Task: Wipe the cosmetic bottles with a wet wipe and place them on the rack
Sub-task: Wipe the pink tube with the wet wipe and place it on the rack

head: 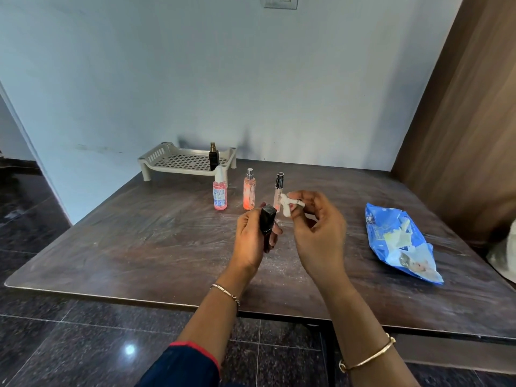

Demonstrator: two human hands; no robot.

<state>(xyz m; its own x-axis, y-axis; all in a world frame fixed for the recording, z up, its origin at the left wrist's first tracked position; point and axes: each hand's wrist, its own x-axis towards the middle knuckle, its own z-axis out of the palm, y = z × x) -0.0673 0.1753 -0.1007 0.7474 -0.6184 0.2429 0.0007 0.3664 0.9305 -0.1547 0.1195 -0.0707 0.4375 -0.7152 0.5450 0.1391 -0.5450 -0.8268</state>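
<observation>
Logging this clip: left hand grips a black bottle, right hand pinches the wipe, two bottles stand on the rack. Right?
No: the head view shows one gold-topped black bottle on the rack, not two. The rest holds.

It looked like a room in a home: a plain pale-blue wall [139,79] with a switch plate [280,1], a glossy dark tiled floor [55,344], a wood-grain panel [460,135] at the right, and a brown table [139,247] set against the wall. Small cosmetic bottles [220,192], a plastic rack [156,157] and a wipes pack [399,241] sat on the table.
</observation>
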